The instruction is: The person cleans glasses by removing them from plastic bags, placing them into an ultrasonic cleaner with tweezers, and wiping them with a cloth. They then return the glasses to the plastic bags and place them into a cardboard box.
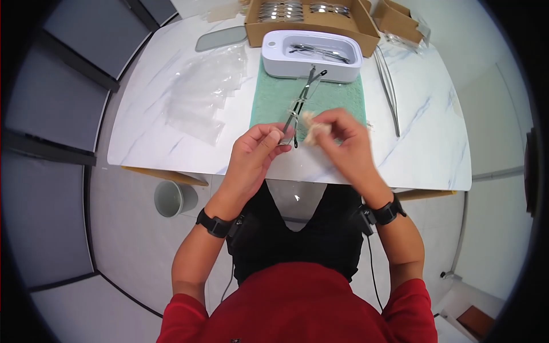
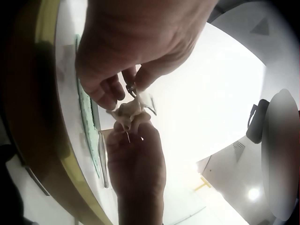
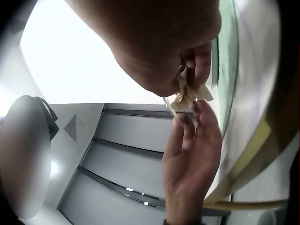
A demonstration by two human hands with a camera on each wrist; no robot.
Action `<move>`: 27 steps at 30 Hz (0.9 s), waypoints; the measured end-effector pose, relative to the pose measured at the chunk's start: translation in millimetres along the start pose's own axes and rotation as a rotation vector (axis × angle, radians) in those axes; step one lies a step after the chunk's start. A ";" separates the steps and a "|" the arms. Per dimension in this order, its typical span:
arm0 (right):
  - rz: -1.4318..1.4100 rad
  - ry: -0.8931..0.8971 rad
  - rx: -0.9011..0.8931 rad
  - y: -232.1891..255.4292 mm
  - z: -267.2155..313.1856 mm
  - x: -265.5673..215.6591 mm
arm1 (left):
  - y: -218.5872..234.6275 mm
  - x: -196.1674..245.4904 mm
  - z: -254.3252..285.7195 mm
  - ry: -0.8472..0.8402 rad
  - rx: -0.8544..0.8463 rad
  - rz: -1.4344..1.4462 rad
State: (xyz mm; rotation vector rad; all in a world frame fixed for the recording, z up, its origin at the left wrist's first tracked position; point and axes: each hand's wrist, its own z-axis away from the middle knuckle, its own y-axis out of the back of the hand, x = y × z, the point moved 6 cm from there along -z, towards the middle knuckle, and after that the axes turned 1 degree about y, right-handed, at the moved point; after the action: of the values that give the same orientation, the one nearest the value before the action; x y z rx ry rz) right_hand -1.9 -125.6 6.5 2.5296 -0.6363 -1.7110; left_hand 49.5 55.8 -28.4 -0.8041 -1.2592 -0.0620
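Observation:
Between finger and thumb, my left hand pinches a pair of eyeglasses with dark, thin temples that cross and point away from me. My right hand holds a crumpled beige cloth right beside the lenses. In the left wrist view the cloth overlaps the glasses, with both hands close together, and hides much of the frame. The right wrist view shows the cloth bunched in the right fingers above the left hand. Both hands are over the table's near edge.
A white cleaner tub with glasses in it stands on a green towel. Behind is a cardboard box of eyeglasses. Clear plastic bags and a grey lid lie left, long metal tweezers right.

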 end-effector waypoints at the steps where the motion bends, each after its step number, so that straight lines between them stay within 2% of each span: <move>1: 0.014 -0.031 0.052 10.2 -7.7 8.1 | 3.9 3.1 1.7 -0.013 0.015 -0.044; 3: 0.309 -0.070 -0.023 27.7 -23.7 11.1 | 10.7 8.0 4.1 -0.040 0.047 -0.130; 6: 0.700 0.304 -0.044 41.2 -32.5 2.9 | 16.5 15.4 11.7 -0.059 0.024 -0.354; 7: 0.543 0.111 -0.018 47.5 -33.4 5.2 | 18.5 18.0 14.9 -0.072 0.011 -0.398; 9: 0.104 -0.067 -0.056 45.1 -33.9 5.3 | 20.5 20.0 23.4 -0.083 -0.015 -0.496; 12: -0.171 -0.258 -0.250 26.1 -27.1 -12.0 | 21.7 20.3 29.0 -0.095 -0.028 -0.583; 15: -0.127 -0.319 -0.386 19.2 -22.9 -6.1 | 18.7 24.3 33.2 -0.087 -0.050 -0.679; 20: -0.174 -0.314 -0.411 17.4 -15.7 0.4 | 23.8 29.1 37.3 -0.067 -0.018 -0.704; 23: -0.193 -0.321 -0.376 20.4 -11.5 5.8 | 25.4 34.2 39.6 -0.136 0.043 -0.564; 26: -0.242 -0.339 -0.274 28.4 -8.5 16.8 | 34.9 55.8 45.9 -0.247 0.221 -0.703; 27: -0.266 -0.345 -0.231 30.2 -7.1 20.4 | 40.9 66.7 48.8 -0.337 0.304 -0.938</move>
State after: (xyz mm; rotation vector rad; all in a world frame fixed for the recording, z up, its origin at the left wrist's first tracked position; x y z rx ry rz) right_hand 1.2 -161.7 -1.4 2.2616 -0.0952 -2.1881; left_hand 51.2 138.5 12.1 0.0960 -1.8256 -0.4925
